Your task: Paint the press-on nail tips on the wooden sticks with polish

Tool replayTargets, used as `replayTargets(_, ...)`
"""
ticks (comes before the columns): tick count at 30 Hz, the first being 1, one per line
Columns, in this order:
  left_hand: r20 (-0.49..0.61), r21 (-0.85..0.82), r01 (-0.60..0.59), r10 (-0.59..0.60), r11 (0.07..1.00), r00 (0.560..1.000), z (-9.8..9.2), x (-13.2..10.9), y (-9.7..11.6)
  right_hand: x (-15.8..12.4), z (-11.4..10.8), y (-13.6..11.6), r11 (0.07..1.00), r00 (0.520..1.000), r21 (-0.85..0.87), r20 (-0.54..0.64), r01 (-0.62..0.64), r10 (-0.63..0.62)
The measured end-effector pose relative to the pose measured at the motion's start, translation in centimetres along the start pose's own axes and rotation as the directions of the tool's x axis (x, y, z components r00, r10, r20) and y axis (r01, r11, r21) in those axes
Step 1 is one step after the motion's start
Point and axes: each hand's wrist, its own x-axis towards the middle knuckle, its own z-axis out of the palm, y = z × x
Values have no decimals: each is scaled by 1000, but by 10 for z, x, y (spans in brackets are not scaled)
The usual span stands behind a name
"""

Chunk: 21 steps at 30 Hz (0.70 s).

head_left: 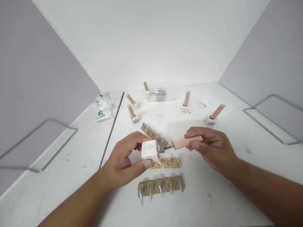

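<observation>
My left grip (125, 160) holds the white bottle (149, 150) above the bench (201, 186); its small printing I cannot read. My right grip (211, 146) holds the pink cap (184, 143), its brush (169, 147) at the bottle's opening.

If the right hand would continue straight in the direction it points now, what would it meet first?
Probably the bottle neck, on the white bottle in the left hand: the brush of the pink cap in the right hand points at it, though depth is hard to judge.
</observation>
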Motion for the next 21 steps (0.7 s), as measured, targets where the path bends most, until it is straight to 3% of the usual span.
replayTargets(4, 14, 59, 0, 0, 998, 1000, 2, 1, 0, 2, 2, -2, 993, 993, -82, 87, 88, -81)
replayTargets(8, 50, 124, -18, 12, 992, 999, 3, 2, 3, 7, 5, -7, 937, 917, -101, 265, 335, -299)
replayTargets(14, 92, 205, -57, 39, 977, 995, 3, 5, 3, 9, -2, -6, 843, 846, -250, 391, 476, -362)
replayTargets(17, 100, 222, -56, 35, 973, 994, 3, 5, 3, 11, -5, -6, 828, 837, -278, 422, 486, -350)
replayTargets(21, 101, 256, -59, 34, 965, 994, 1, 4, 3, 14, -11, -7, 873, 877, -283, 396, 397, -270)
